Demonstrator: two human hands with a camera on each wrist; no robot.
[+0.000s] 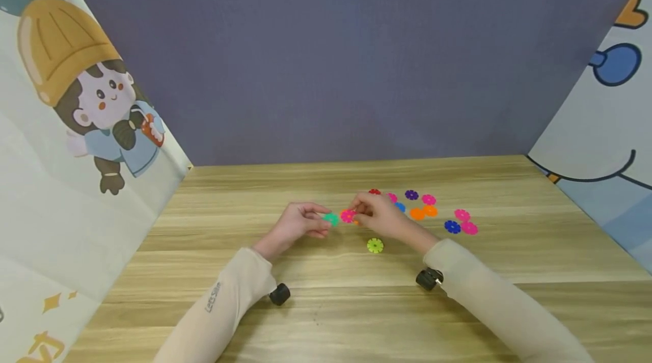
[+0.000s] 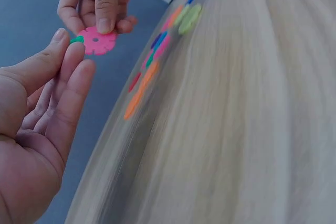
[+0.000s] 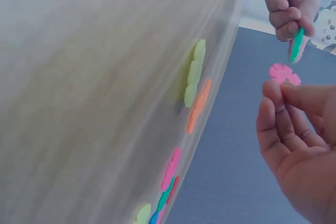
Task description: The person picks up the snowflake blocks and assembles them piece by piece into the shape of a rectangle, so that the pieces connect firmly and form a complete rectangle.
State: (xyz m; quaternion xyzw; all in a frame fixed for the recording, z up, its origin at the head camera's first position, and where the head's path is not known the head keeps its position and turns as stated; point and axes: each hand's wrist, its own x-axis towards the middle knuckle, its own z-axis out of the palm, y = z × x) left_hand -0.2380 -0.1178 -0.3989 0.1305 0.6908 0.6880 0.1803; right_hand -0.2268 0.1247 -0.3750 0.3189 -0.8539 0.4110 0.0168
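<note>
My left hand pinches a green notched plastic disc between thumb and fingertips. Opposite it, my right hand pinches a pink notched disc by its edge. Both discs are held above the table, the pink one face-on in the left wrist view and the green disc edge-on in the right wrist view. A small gap shows between the two discs in the head view. On the tabletop, a yellow-green disc lies just below my right hand.
More discs lie on the wooden table right of my hands: orange discs, a purple disc, a dark blue disc, several pink ones and a red disc. A grey-blue panel stands behind the table, with printed walls at both sides.
</note>
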